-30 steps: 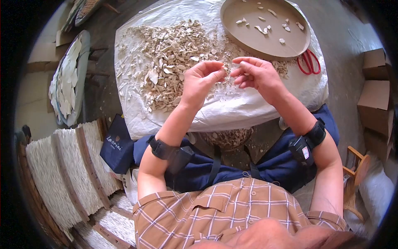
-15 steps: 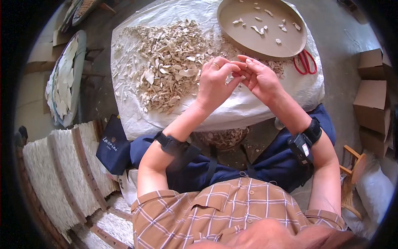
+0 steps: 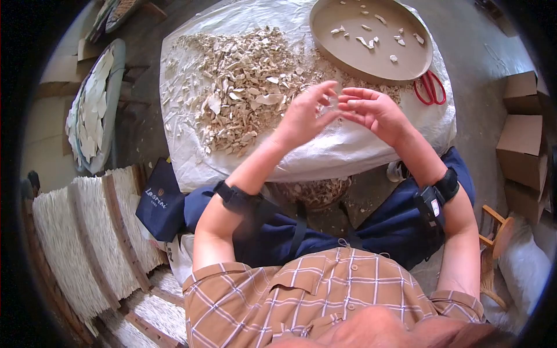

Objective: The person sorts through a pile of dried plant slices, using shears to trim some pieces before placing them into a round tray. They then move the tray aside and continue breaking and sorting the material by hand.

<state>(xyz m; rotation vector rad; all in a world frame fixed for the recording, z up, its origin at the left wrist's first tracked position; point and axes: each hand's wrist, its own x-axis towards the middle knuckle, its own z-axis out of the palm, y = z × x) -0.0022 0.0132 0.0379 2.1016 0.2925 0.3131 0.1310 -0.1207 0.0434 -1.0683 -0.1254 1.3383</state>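
My left hand [image 3: 306, 117] hovers over the near right part of a heap of pale, dry flakes and chips [image 3: 246, 87]. Its thumb stands off from the bent fingers, and I make out nothing between them. Facing it is my right hand [image 3: 376, 113], palm turned inward with the fingers stretched out and apart; no piece shows in it. The fingertips of both hands come close together above the white cloth [image 3: 348, 151]. Beyond my right hand lies a round brown tray [image 3: 371, 72] with several pale pieces scattered inside. Red-handled scissors [image 3: 430, 88] rest beside the tray.
A container of flakes [image 3: 313, 192] stands under the table edge between my legs. To the left are a dark blue bag [image 3: 159, 200], racks of white strips [image 3: 87, 243] and a round tray of pale sheets [image 3: 96, 107]. Cardboard boxes [image 3: 522, 136] and a wooden stool [image 3: 496, 232] stand right.
My hands were joined at the fingertips, apparently around something small; now they have parted slightly and their fingers have loosened. The heap and tray look much the same, with the view shifted a little.
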